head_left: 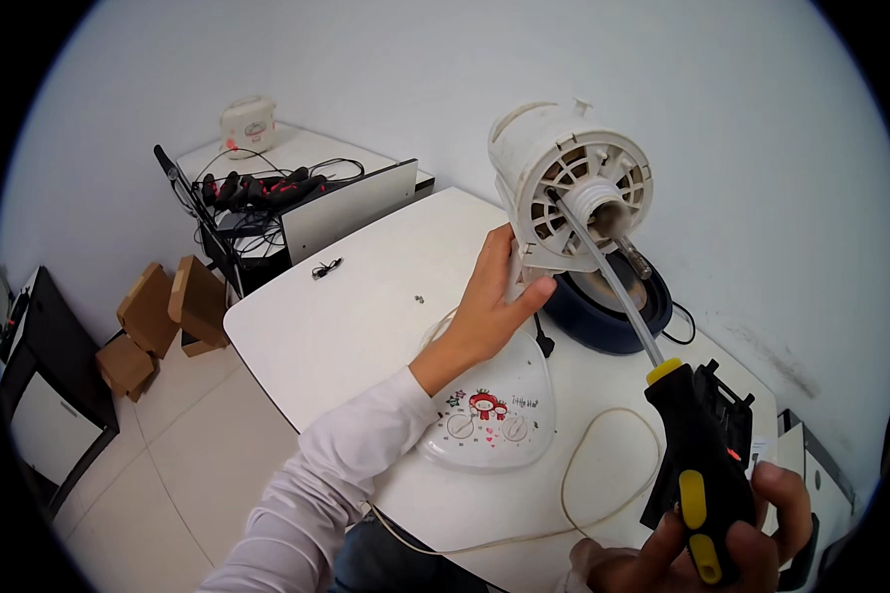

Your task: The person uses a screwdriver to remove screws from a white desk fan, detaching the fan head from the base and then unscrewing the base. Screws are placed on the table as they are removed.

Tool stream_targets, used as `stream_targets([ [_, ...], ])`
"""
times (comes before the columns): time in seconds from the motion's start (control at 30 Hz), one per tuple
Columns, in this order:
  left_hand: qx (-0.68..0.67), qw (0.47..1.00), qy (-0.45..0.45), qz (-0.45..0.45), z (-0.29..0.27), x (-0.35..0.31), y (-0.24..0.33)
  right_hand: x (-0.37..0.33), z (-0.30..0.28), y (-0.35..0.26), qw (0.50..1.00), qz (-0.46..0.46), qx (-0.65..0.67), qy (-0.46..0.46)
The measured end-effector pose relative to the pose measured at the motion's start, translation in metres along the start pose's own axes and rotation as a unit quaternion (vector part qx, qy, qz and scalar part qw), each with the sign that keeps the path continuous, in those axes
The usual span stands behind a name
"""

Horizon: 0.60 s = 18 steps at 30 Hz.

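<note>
My left hand (487, 308) is wrapped round the lower side of a white fan motor housing (529, 158), lifted above the table with its slotted round front and metal shaft facing me. In my right hand (656, 561) is a black and yellow screwdriver (674, 435). Its long blade slants up to the housing's front, and the tip meets the slotted cover left of the centre collar. Below my left forearm lies a white fan base (499, 450) with cartoon prints and two round knobs. A pale cord (567, 474) loops over the table beside it.
Behind the housing sits a dark blue round appliance (603, 336). An open black plastic case (724, 400) lies right. Small screws (419, 298) and a short black cable (326, 268) rest on the white table (356, 326). Cardboard boxes (198, 296) stand on the floor left.
</note>
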<state>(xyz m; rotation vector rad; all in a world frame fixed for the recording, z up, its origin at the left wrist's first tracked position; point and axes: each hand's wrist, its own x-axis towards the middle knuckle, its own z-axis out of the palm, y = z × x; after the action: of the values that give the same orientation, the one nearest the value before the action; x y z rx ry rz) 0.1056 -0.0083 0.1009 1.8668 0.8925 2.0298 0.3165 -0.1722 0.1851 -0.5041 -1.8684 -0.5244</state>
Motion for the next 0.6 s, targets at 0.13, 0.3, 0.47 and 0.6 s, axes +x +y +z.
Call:
stream_targets([
  [0.13, 0.017, 0.998, 0.053, 0.011, 0.012, 0.001, -0.009, -0.001, 0.004, 0.0, 0.998, -0.037, -0.035, 0.041],
  [0.3, -0.004, 0.995, 0.098, 0.007, 0.021, 0.0, -0.013, 0.002, 0.008, -0.01, 0.997, 0.018, -0.066, 0.02],
  [0.47, -0.006, 0.995, 0.097, -0.002, 0.018, -0.002, -0.012, 0.0, -0.01, -0.019, 0.975, 0.06, -0.191, -0.099],
  [0.6, 0.002, 0.996, 0.092, 0.007, 0.019, 0.0, -0.01, 0.006, -0.003, -0.007, 0.99, -0.04, -0.115, -0.07],
])
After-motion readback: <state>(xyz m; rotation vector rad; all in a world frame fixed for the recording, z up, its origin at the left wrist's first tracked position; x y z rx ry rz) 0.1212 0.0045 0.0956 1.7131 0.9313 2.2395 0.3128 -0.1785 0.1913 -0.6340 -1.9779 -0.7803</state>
